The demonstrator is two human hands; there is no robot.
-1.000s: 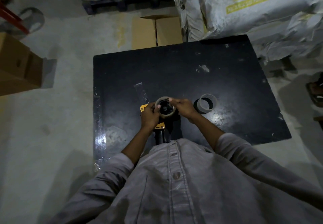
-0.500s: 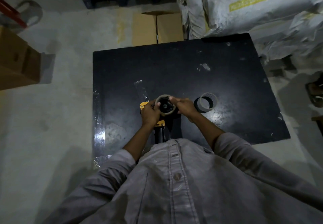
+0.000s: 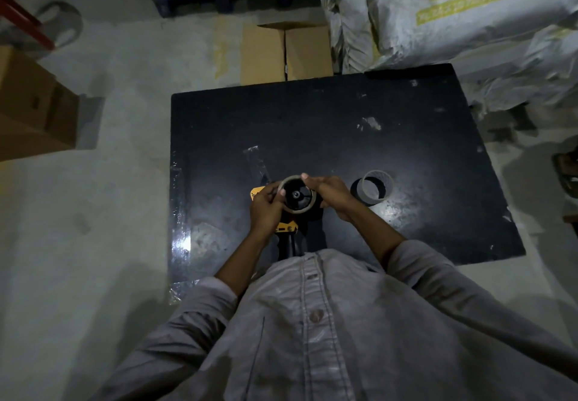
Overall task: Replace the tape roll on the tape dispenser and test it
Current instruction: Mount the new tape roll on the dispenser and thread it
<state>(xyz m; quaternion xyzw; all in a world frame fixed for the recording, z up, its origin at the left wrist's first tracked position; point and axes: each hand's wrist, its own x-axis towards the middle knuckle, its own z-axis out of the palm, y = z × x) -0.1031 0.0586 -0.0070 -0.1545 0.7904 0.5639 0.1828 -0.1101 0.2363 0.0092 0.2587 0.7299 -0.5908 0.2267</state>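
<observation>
A yellow and black tape dispenser (image 3: 286, 228) lies on the black table (image 3: 344, 125) just in front of me, its black handle pointing toward my body. A tape roll (image 3: 296, 209) sits on the dispenser's black hub. My left hand (image 3: 266, 209) grips the roll's left side and the dispenser frame. My right hand (image 3: 328, 192) holds the roll's right side, thumb on its upper rim. A second ring, an empty-looking cardboard core (image 3: 373, 188), stands on the table to the right of my hands.
A strip of clear tape (image 3: 255, 163) is stuck on the table beyond the dispenser. Cardboard boxes (image 3: 286, 51) stand behind the table and another box (image 3: 31, 106) at the left. Large white sacks (image 3: 453, 12) are piled at the back right.
Both hands stay on the roll and dispenser; the fingers have shifted slightly around the roll's rim. Nothing else on the table has moved.
</observation>
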